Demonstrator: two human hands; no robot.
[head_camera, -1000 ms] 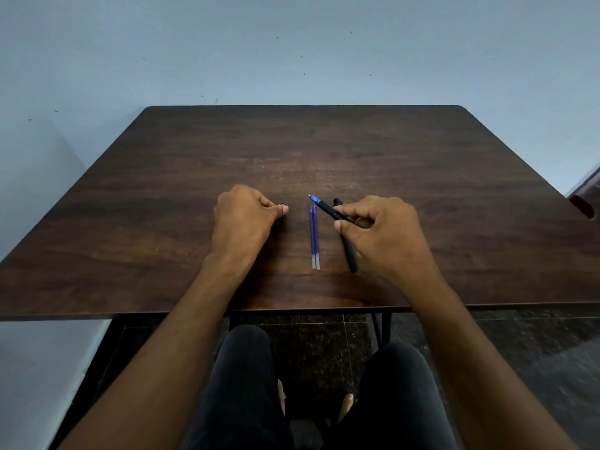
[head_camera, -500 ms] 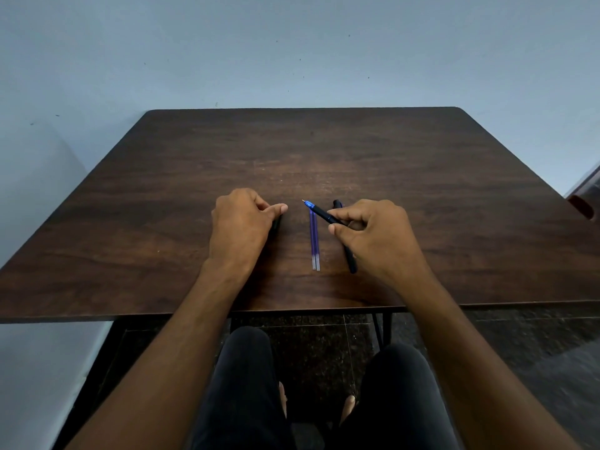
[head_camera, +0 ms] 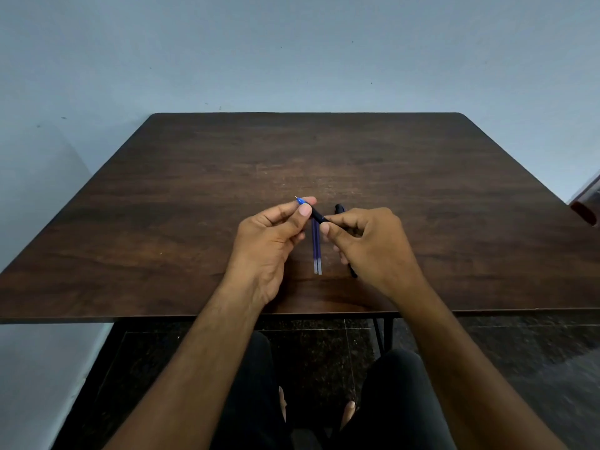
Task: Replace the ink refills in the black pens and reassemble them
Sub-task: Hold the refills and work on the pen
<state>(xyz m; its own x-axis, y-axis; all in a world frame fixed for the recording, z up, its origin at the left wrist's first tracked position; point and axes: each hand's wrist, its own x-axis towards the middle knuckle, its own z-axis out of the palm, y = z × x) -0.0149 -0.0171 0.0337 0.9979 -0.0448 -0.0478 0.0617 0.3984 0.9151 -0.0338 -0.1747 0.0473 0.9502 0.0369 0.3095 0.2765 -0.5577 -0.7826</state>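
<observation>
Held pen: a black pen with a blue nose and fine metal point is held just above the table, slanting from far left to near right, between both hands.
Left hand: the left hand is closed on the pen's blue tip end, which is pinched between thumb and forefinger.
Right hand: the right hand is closed round the pen's barrel at the near-right end, with the fingers curled over it.
Spare refills: two blue ink refills are laid side by side on the table, directly beneath the held pen, pointing near to far.
Second pen: another black pen is laid on the table just right of the refills; its middle is hidden by the right hand.
Table: a dark wood-grain table is set against a pale blue wall.
Step in hand: the first pen is judged to be at the opening stage, with its tip section gripped for unscrewing or pulling.
Next move: opposite twisting of the two hands is likely called for, so that the tip section can be freed and the old refill drawn out; whether the joint is threaded cannot be told.
</observation>
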